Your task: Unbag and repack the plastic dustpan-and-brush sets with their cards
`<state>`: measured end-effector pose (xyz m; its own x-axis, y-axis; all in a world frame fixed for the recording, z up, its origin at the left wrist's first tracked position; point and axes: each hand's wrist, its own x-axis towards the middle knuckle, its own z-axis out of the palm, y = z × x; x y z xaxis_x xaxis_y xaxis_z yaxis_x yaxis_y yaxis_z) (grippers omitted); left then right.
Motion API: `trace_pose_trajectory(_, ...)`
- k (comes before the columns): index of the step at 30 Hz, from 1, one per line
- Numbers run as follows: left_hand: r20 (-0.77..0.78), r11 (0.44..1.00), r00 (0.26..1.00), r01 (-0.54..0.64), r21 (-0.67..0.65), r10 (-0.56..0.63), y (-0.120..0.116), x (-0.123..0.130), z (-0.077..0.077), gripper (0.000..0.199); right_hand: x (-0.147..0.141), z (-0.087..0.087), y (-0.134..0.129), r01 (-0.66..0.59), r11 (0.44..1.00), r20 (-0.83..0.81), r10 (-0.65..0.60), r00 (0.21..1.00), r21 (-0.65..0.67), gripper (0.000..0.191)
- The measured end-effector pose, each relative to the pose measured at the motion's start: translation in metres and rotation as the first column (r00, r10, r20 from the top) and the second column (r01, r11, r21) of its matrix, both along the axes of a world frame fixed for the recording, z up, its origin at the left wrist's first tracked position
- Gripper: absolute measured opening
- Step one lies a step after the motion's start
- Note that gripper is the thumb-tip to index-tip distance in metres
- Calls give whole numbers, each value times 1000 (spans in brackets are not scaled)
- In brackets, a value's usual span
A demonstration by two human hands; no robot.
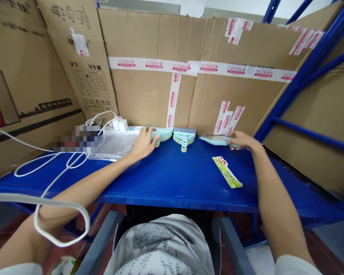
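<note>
Our left hand [145, 143] has its fingers spread loosely at the dustpans [164, 133], nested beside the brushes [184, 136] probably to save desk [172, 172] room, while our right hand [243, 140] grasps the pack's [213, 141] right end, seemingly steadying it.

Before me: tabletop [172, 175], smooth, semi-gloss. Twelve o'clock: dustpans [164, 133], smooth plastic; beyond, cardboard panel [203, 91], matt, creased, with glossy tape [209, 68]. Eleven o'clock: plastic bags [111, 142], clear, glossy, wrinkled. One o'clock: paper card [227, 172], smooth. My shirt [160, 240]: matt cloth.
</note>
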<state>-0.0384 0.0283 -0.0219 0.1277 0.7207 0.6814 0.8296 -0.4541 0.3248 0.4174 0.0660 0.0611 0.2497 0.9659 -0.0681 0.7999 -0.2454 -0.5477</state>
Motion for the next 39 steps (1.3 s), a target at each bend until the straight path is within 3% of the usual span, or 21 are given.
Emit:
trace_pose_trajectory(5,12,996,1000,4,91,-6,-9,3,9,36,42,11,-12,46,996,-265,-24,964,77,54)
trace_pose_trajectory(8,15,990,999,46,136,-48,-13,4,13,31,61,18,-26,-30,988,-399,88,913,150,42)
trace_pose_trajectory(11,4,981,996,92,168,-94,-17,6,14,27,66,26,-41,-139,960,-408,231,883,242,44)
trace_pose_trajectory(14,-27,975,991,132,181,-130,-23,10,15,28,52,34,-53,-267,905,-355,382,853,332,52)
trace_pose_trajectory(17,-91,949,971,237,208,-223,-32,15,18,32,21,35,-58,-435,835,-344,539,769,336,64)
trace_pose_trajectory(23,-338,783,815,562,265,-471,-43,23,20,37,-35,20,-54,-703,643,-402,756,517,304,63)
trace_pose_trajectory(27,-378,722,771,625,296,-512,-45,26,20,41,-48,9,-50,-733,588,-483,779,400,342,57)
trace_pose_trajectory(31,-333,712,749,656,251,-573,-47,25,22,43,-53,5,-49,-714,600,-518,766,381,362,55)
trace_pose_trajectory(34,-201,707,736,677,204,-647,-49,22,24,39,-57,4,-48,-694,614,-518,760,393,376,57)
trace_pose_trajectory(39,241,832,799,547,89,-551,-48,22,24,27,-68,-1,-47,-646,617,-483,776,405,449,62)
